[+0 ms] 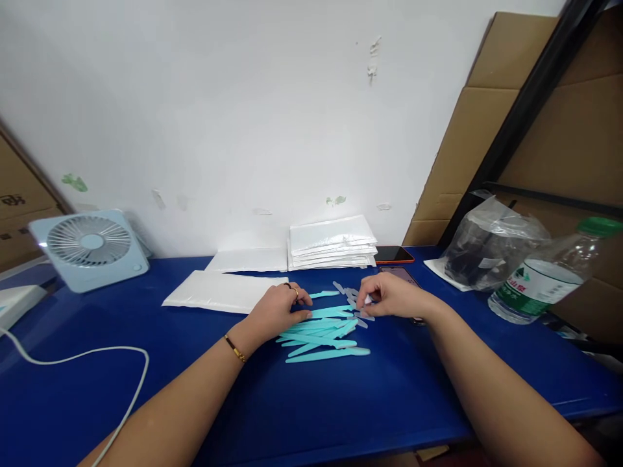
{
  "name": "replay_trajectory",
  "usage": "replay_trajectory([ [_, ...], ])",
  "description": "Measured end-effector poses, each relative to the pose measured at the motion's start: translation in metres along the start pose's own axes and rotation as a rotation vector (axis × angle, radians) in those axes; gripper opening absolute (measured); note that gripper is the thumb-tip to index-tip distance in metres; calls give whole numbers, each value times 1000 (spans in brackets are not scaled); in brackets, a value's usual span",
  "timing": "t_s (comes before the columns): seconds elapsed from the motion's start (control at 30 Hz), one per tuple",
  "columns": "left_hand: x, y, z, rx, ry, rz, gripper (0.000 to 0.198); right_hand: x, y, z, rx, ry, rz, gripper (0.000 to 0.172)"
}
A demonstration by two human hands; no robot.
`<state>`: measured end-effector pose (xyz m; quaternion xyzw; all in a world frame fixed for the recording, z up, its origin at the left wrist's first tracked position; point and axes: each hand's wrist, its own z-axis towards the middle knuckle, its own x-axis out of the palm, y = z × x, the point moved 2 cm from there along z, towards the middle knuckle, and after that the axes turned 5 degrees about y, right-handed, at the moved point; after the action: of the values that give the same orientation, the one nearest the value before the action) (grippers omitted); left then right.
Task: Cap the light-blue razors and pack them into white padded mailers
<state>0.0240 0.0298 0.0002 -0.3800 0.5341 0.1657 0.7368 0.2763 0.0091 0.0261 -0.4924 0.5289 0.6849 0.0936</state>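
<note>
Several turquoise plastic sticks [321, 339] lie in a loose pile on the blue table [360, 402]. Small clear plastic pieces [363, 322] are scattered at the pile's right end. My left hand [281, 308] is at the left end of the pile, its thumb and fingers closed round the end of a turquoise stick [325, 294]. Over the clear pieces, my right hand [389, 295] is pinched; what sits between its fingertips is too small to make out.
White padded envelopes [221, 291] lie left of the pile, with a stack of them [332, 243] against the wall. Two phones [394, 254] are behind my right hand. A bottle [540, 285] and a bagged item [481, 250] stand right; a fan [91, 250] and white cable [141, 373] are left.
</note>
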Motion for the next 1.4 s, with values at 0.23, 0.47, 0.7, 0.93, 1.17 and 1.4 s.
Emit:
replay_trajectory([
  [0.23, 4, -1, 0, -79, 90, 35, 17, 19, 7, 4, 36, 69, -215, 11],
  [0.47, -1, 5, -1, -113, 74, -13, 18, 12, 4, 4, 43, -49, -224, 10],
  [0.7, -2, 6, 0, -119, 38, -65, 17, 11, 3, 5, 14, -69, -82, 12],
  [0.93, -8, 9, -2, -159, 21, -67, 18, 12, 3, 5, 39, -112, 10, 11],
  [1.17, -9, 10, -2, -152, 12, -44, 16, 16, 5, 8, 17, -132, 0, 15],
  [1.4, -9, 12, -1, -168, 10, -53, 17, 14, 3, 7, 24, -164, -35, 13],
])
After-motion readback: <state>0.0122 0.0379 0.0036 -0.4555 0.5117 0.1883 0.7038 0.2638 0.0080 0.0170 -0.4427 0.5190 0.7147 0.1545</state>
